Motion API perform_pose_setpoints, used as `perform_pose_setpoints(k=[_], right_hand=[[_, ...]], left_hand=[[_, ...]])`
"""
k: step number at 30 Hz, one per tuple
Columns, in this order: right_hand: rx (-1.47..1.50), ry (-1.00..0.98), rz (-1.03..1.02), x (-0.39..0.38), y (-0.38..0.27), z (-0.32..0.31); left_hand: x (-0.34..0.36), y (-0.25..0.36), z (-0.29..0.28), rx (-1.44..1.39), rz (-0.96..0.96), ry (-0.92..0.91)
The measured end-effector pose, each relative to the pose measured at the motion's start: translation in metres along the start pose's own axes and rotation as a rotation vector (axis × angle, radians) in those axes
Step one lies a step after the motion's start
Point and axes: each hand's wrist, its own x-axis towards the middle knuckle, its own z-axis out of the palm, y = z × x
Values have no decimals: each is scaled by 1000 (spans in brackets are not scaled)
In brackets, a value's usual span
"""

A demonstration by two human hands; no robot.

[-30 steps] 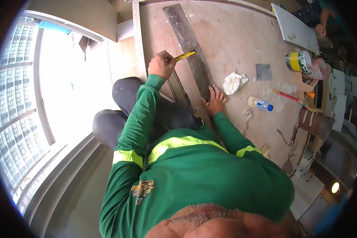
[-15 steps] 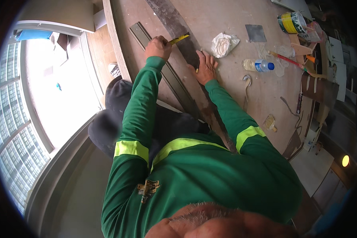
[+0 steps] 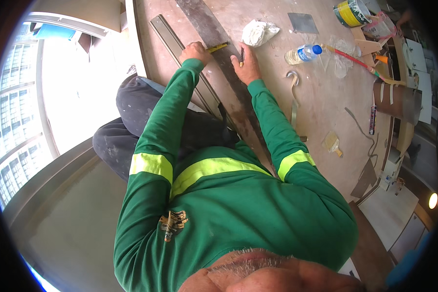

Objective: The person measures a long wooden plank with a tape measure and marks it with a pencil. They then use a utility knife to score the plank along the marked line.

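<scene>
Left fingers [image 3: 198,45] hold yellow tape [image 3: 218,47] over dark strip [image 3: 225,63]; right fingers [image 3: 246,48] hold pencil [image 3: 241,57].

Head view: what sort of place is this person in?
Probably a room being renovated or fitted out: the left hand holds a yellow tape measure, a paintbrush lies at the right, and a yellow-banded bucket at the upper right.

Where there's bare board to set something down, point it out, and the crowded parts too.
Widest: the pale board bordered by the hooked metal strip, bottle and brush. Smaller: between the dark strip and white crumpled wad. Crowded: around the left hand with its tape measure, and near the bucket.
</scene>
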Motion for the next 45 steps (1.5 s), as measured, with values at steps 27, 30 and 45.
perform_pose_setpoints(k=[27,30,45], right_hand=[[-352,-213,294,-173,-32,-84],[-356,-191,291,-160,-35,-76],[-366,-146,235,-162,-32,-72]], left_hand=[[-63,25,35,-51,38,-251],[-71,33,36,-19,17,-216],[-74,38,34,98,8,-397]])
